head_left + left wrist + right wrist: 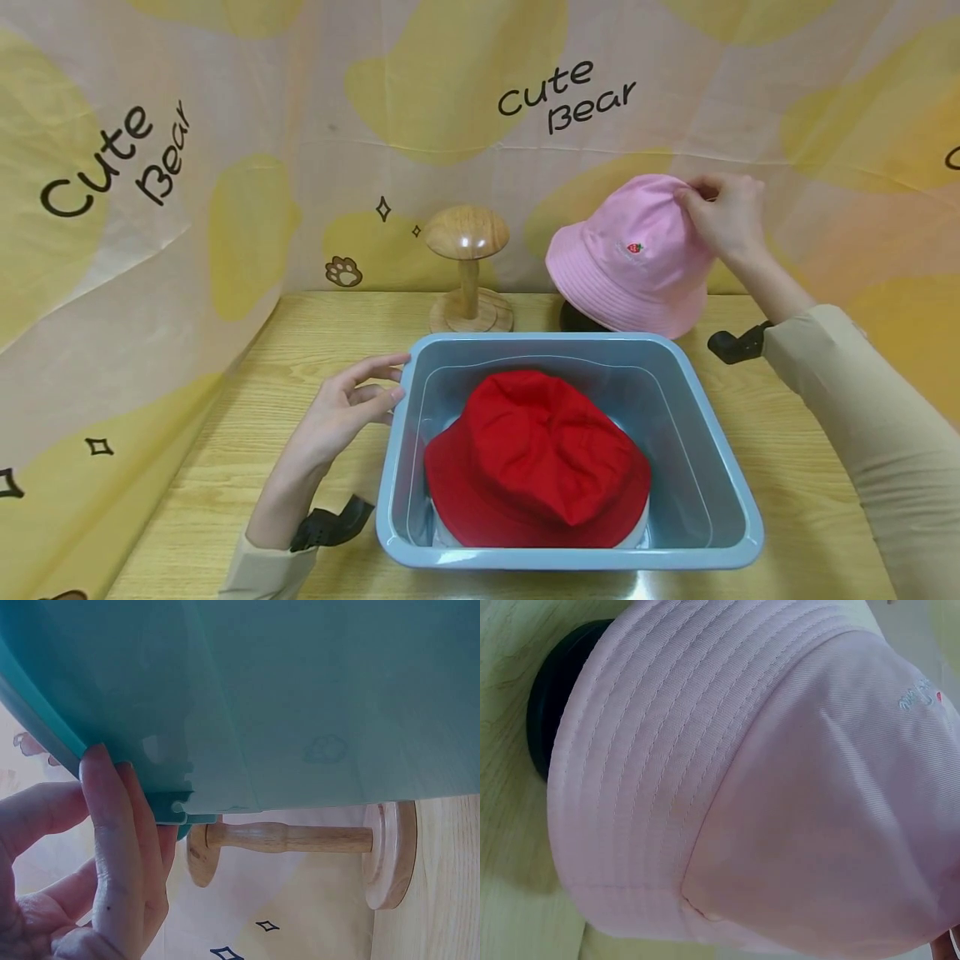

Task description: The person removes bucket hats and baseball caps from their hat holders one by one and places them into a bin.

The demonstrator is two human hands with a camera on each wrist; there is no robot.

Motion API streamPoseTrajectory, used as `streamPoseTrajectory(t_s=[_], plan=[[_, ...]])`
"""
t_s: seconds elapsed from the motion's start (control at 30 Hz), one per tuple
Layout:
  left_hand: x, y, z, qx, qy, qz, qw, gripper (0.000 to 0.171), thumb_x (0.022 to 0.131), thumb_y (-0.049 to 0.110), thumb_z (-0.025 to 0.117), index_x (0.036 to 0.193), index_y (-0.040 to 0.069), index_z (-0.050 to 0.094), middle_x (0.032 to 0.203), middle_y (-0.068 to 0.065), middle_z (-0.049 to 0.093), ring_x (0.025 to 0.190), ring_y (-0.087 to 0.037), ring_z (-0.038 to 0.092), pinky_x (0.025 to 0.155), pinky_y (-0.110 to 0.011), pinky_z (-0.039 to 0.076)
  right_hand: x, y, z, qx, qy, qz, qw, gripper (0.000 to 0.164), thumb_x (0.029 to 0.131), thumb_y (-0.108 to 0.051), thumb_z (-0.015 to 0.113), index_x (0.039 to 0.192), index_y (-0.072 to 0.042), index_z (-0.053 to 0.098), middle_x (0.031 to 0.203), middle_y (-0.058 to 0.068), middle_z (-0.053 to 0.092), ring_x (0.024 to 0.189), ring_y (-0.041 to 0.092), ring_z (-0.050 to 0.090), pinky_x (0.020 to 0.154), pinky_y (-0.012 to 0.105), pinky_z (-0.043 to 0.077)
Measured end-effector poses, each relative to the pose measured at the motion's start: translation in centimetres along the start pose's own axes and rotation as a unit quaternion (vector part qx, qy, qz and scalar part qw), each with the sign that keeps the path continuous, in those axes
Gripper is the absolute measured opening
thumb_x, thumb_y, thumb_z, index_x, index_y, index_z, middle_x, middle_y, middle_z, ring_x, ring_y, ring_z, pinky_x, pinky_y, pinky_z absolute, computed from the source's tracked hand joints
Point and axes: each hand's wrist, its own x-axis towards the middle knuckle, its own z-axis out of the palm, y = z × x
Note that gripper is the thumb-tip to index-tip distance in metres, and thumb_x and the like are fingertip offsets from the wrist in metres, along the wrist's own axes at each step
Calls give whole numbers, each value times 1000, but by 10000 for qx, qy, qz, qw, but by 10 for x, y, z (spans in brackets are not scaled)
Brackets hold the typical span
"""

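Observation:
A pink bucket hat [645,250] with a small strawberry motif sits tilted above a black round base [581,318]; whether it rests on a stand is hidden. My right hand [723,212] pinches the cloth of its crown at the upper right. In the right wrist view the stitched brim and crown of the hat [705,772] fill most of the picture. On the other side, my left hand [348,408] touches the left outer rim of a blue plastic basin [720,467] with fairly straight fingers [112,840]. A red bucket hat [540,458] lies inside the basin, over something white.
Behind the basin stands a wooden hat stand [468,267] with a rounded top. The wooden table [322,333] meets a printed yellow and pink cloth [420,92] at the back and left.

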Motion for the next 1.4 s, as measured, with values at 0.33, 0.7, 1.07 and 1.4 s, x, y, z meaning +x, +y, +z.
streamPoseTrajectory(t_s=[0.33,0.7,1.07,1.4], plan=[[1,1,1,-30,-2,-47,10000,46,93,17,64,136,9,52,122,-20,55,82,-15,70,76,-35,60,16,-18,-9,213,7,50,9998,33,91,-27,60,106,-1,73,58,-40,39,64,-15,42,65,10,34],[3,0,1,-50,-28,10,10000,46,93,16,63,136,8,51,122,-21,54,82,-14,70,75,-32,60,13,-27,-21,-158,-139,-116,9997,32,93,-25,59,107,1,71,81,-5,65,68,-8,42,66,10,34],[2,2,3,-161,-54,-35,9999,46,93,16,64,136,8,51,122,-21,54,81,-13,70,75,-33,60,7,-33,-36,-353,-52,-580,9977,30,93,-23,58,107,1,70,106,23,68,70,-15,36,71,12,30],[0,3,4,-165,-36,-13,9999,47,93,16,64,137,7,51,121,-21,53,81,-12,69,74,-33,60,2,-41,-51,-184,187,-657,9975,31,92,-24,59,107,1,70,88,-5,61,73,-15,42,71,6,34]])
